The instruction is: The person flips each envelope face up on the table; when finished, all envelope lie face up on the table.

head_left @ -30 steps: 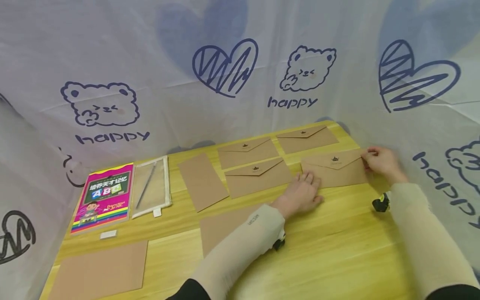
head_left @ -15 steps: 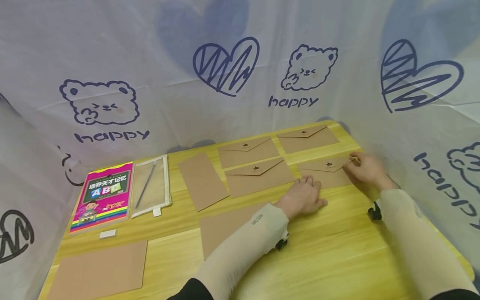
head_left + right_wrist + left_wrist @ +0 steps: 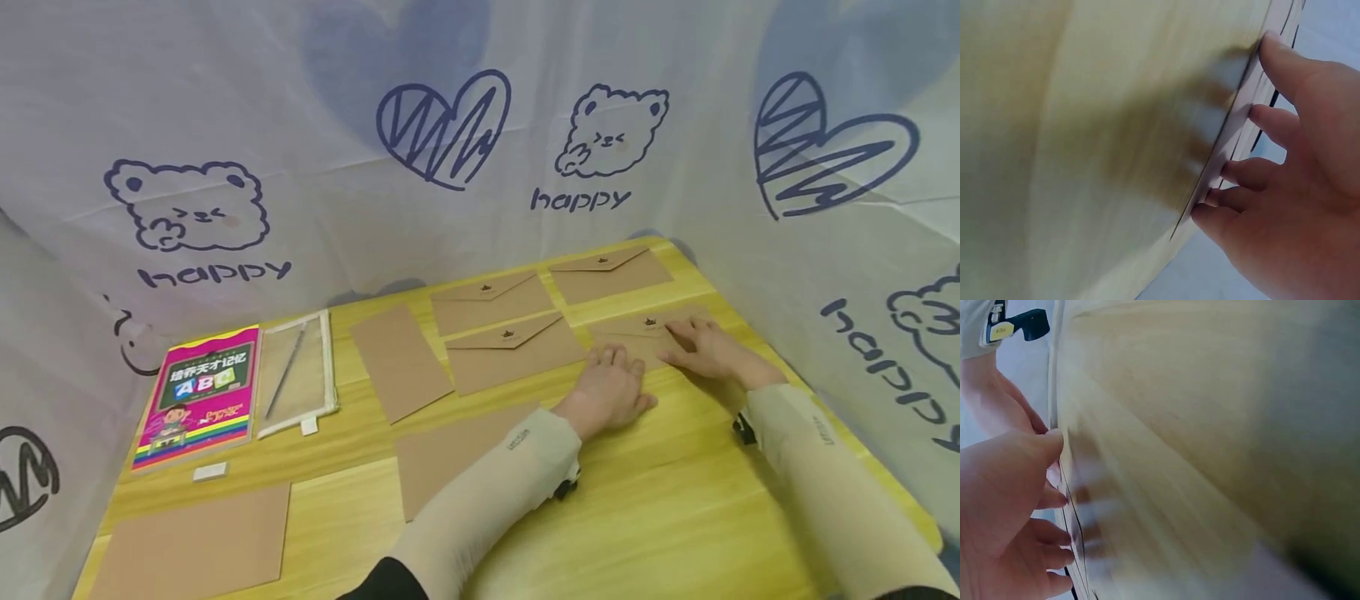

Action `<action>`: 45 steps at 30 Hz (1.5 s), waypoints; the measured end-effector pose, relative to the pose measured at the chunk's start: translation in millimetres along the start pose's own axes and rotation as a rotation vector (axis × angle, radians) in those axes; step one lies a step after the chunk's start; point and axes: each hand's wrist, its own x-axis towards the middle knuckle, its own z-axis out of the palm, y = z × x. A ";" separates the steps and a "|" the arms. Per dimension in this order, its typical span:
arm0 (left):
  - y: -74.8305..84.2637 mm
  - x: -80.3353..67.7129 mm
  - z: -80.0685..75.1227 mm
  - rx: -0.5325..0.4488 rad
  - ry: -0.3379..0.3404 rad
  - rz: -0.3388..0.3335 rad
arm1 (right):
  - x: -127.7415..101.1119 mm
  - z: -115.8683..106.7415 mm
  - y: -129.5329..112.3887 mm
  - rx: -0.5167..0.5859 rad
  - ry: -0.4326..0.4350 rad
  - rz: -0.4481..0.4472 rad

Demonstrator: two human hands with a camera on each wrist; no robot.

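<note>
Currently both flat on envelope (image 3: 645,333) at right rear of surface (image 3: 675,517): left hand (image 3: 611,387) fingers straight on near-left edge, right hand (image 3: 708,354) fingers spread across flap, gripping nothing.

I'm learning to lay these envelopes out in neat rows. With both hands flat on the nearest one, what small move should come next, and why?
Probably lift both hands off. The left hand and right hand press the envelope flat on the table, and it already sits in line with the envelope beside it.
</note>
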 end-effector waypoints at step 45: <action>-17.4 26.1 -2.1 -0.087 0.011 -0.105 | 45.2 -11.9 -7.3 -0.014 -0.079 0.025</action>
